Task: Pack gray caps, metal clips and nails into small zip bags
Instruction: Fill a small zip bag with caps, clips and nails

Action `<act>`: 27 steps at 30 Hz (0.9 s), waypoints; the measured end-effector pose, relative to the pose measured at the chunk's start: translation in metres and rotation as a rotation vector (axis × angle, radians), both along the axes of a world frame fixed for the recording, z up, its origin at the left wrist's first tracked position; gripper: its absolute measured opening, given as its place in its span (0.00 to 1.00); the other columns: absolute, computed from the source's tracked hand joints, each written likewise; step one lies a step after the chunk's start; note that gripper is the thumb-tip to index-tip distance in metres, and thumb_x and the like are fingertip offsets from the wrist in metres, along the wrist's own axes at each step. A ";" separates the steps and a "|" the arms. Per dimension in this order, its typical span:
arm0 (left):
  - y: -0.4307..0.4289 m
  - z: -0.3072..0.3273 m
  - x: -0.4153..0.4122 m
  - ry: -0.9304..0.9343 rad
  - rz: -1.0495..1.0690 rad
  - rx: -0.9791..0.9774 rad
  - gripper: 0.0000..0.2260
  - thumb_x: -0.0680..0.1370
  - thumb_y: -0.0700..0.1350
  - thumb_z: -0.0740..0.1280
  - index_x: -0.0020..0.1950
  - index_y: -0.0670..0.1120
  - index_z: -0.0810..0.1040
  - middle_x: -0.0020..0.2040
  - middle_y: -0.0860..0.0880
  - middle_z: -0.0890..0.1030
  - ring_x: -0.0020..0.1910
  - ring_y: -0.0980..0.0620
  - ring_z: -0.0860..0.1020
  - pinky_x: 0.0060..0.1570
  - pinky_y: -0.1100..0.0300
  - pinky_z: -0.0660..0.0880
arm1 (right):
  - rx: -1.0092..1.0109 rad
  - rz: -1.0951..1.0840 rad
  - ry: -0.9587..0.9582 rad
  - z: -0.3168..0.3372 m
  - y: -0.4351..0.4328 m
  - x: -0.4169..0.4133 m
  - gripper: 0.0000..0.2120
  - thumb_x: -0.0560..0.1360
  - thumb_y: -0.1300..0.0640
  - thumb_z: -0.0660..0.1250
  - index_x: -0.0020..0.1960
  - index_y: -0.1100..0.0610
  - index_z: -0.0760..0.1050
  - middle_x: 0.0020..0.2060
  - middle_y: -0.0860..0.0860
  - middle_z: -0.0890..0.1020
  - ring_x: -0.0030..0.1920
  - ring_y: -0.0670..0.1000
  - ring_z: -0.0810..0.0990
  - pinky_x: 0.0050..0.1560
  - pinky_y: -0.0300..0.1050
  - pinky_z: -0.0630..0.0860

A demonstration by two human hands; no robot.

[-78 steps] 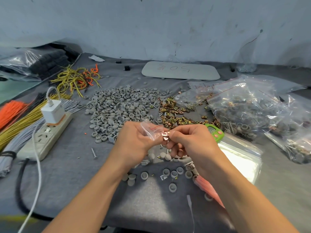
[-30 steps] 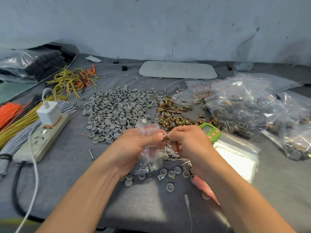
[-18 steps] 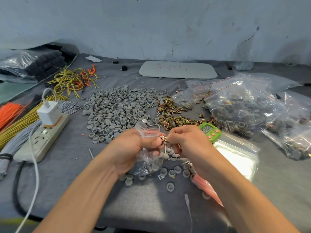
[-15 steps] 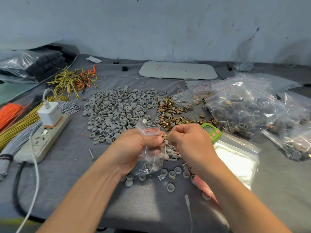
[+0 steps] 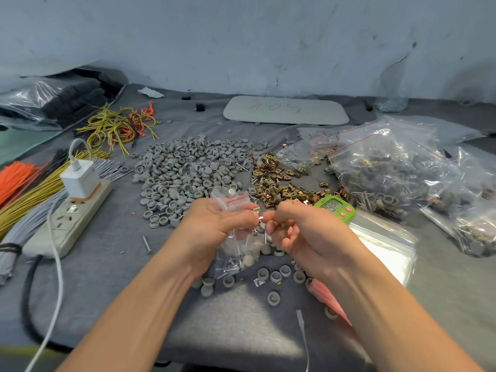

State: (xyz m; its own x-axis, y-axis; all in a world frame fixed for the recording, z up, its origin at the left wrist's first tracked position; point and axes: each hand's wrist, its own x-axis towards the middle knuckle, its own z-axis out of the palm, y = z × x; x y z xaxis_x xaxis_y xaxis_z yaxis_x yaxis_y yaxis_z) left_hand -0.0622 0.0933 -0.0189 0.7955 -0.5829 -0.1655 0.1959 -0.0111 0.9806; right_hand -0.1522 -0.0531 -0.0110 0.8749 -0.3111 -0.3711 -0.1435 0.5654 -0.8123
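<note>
Nearest me, at six o'clock on the gray cloth [image 5: 241, 334], lies a scatter of loose gray caps [image 5: 273, 298], most of them hollow side up. Just beyond them my left hand [image 5: 214, 226] is curled round a small zip bag [image 5: 236, 251], with the thumb and forefinger pinching it under the red zip line. The bag hangs down with a few caps and some small metal pieces in its bottom. My right hand [image 5: 306, 234] is curled as well, and its fingertips pinch a metal clip [image 5: 259, 215] right at the bag's mouth, close against my left thumb. I cannot tell whether more pieces are tucked in that palm.

I judge the step to be feeding this clip in. To do it well I should spread the mouth with my left thumb and send the clip in edge-first. I should let go only once it is past the zip line, since its corners could snag the thin film. The bag should stay hanging upright so nothing tips out.

Farther out, a single nail [image 5: 147, 245] lies at nine o'clock. A green timer [image 5: 335, 206] sits at one o'clock, touching a stack of empty zip bags [image 5: 383, 248] at three. The pile of metal clips [image 5: 279, 181] is at twelve and the heap of gray caps [image 5: 193, 170] at eleven. The filled bags [image 5: 402, 170] are at two o'clock.
</note>
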 end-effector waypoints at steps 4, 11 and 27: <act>0.000 -0.002 -0.001 -0.136 -0.014 0.062 0.05 0.67 0.36 0.80 0.42 0.42 0.89 0.40 0.44 0.87 0.38 0.53 0.82 0.38 0.64 0.78 | -0.177 0.105 0.014 -0.005 0.001 0.002 0.06 0.78 0.66 0.69 0.42 0.62 0.80 0.34 0.57 0.79 0.29 0.49 0.74 0.26 0.38 0.65; 0.000 -0.002 -0.002 -0.209 -0.015 0.154 0.14 0.60 0.50 0.81 0.43 0.45 0.88 0.40 0.47 0.87 0.39 0.53 0.85 0.42 0.59 0.77 | -0.308 0.066 0.021 -0.006 0.004 0.001 0.05 0.79 0.68 0.67 0.44 0.63 0.79 0.35 0.58 0.79 0.28 0.49 0.73 0.27 0.40 0.62; -0.002 -0.001 0.000 -0.140 0.137 -0.062 0.06 0.72 0.35 0.77 0.46 0.44 0.87 0.43 0.45 0.88 0.42 0.51 0.87 0.41 0.65 0.80 | 0.176 0.032 -0.013 -0.001 -0.001 0.003 0.14 0.82 0.61 0.61 0.60 0.71 0.77 0.41 0.61 0.83 0.37 0.54 0.82 0.36 0.43 0.83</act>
State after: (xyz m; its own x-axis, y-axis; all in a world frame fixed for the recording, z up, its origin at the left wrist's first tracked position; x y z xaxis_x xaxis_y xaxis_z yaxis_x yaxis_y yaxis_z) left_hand -0.0624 0.0911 -0.0204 0.8809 -0.4731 -0.0153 0.0534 0.0673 0.9963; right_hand -0.1495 -0.0542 -0.0119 0.8883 -0.2148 -0.4060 -0.1536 0.6941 -0.7033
